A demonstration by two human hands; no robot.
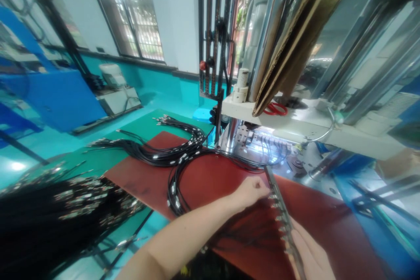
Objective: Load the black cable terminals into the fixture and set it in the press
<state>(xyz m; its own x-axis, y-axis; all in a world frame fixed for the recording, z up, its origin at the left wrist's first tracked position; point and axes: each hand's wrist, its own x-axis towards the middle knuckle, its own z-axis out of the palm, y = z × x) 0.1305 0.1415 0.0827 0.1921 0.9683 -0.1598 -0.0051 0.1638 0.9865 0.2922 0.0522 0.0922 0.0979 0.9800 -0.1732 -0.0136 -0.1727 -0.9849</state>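
Observation:
A long narrow metal bar with a row of small metal fittings along its left edge slants over the red mat. My right hand is closed along the bar's right side near its lower end. At the upper part of the bar, my left hand has its fingers curled together by the fittings; what they pinch is hidden. Thin dark cables, blurred, run leftward from the bar below my left forearm. Coiled black cables with white tags lie on the mat beyond my left arm.
The red mat covers the table before a press with shiny columns and a lit lower plate. Cardboard leans on its white platen. More black cables spread over a green surface; a large cable pile lies at left.

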